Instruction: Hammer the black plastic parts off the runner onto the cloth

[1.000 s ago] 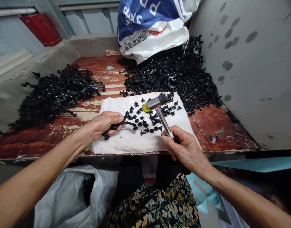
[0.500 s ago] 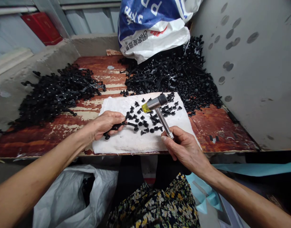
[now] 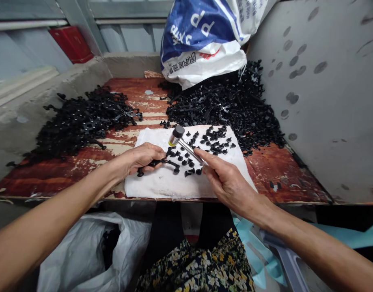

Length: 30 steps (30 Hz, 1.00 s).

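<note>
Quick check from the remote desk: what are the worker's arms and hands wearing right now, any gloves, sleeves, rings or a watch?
Nothing that shows. The left hand and right hand are bare, no gloves, and both forearms are uncovered to the frame edge, no sleeves in view. No ring, watch or bracelet can be seen. The only clothing visible is a dark floral garment at the lap.

A blue-and-white sack (image 3: 204,36) leans behind a heap of black parts (image 3: 229,101); another heap (image 3: 79,121) lies left.
</note>
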Each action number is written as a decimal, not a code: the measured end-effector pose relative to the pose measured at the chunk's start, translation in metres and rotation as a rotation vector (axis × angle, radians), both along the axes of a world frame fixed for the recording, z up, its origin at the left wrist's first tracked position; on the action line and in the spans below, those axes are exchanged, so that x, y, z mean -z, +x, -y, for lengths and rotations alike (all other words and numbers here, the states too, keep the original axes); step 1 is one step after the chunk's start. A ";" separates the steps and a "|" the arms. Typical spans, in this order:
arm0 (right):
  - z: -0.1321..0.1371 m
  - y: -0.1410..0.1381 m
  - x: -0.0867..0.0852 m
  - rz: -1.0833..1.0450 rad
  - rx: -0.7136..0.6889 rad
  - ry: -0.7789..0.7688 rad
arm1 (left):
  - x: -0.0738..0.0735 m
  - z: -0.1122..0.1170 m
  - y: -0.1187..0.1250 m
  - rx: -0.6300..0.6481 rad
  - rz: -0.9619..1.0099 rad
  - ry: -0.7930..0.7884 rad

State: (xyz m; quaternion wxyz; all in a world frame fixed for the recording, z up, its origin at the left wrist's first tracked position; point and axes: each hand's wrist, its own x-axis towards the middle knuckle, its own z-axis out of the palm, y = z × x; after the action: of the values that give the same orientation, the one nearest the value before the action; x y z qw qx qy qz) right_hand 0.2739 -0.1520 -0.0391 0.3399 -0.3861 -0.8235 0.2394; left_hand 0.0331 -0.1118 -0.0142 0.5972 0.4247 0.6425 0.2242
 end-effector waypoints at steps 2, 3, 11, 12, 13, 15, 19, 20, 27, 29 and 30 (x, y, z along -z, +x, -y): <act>-0.006 -0.006 0.000 0.075 0.001 0.084 | -0.002 -0.003 -0.002 0.010 -0.014 -0.006; -0.008 -0.008 0.000 0.134 0.012 0.103 | -0.003 -0.004 -0.004 0.021 -0.023 -0.001; -0.012 -0.012 -0.006 0.217 0.035 0.170 | -0.001 -0.010 -0.012 0.125 -0.028 -0.004; -0.011 -0.013 -0.007 0.199 0.045 0.188 | -0.001 -0.010 -0.012 0.118 -0.032 -0.001; -0.011 -0.013 -0.006 0.220 0.052 0.190 | -0.001 -0.010 -0.012 0.115 -0.034 0.000; -0.011 -0.015 -0.006 0.351 0.062 0.151 | -0.001 -0.011 -0.011 0.125 -0.039 -0.010; -0.011 -0.016 -0.006 0.356 0.052 0.178 | -0.001 -0.011 -0.009 0.162 -0.048 -0.043; -0.010 -0.016 -0.007 0.272 0.058 0.225 | 0.000 -0.011 -0.009 0.164 -0.050 -0.041; -0.006 -0.015 -0.006 0.387 0.074 0.194 | 0.004 -0.010 -0.010 0.175 -0.072 -0.015; -0.004 -0.016 -0.008 0.235 0.086 0.269 | 0.006 -0.011 -0.011 0.189 -0.064 0.004; -0.003 -0.016 -0.009 0.170 0.096 0.304 | 0.007 -0.012 -0.012 0.193 -0.056 0.009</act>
State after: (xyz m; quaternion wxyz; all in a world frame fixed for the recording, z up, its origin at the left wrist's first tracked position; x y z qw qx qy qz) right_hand 0.2575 -0.1495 -0.0299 0.3346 -0.3881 -0.8565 0.0623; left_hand 0.0216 -0.0999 -0.0215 0.5958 0.4936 0.6140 0.1565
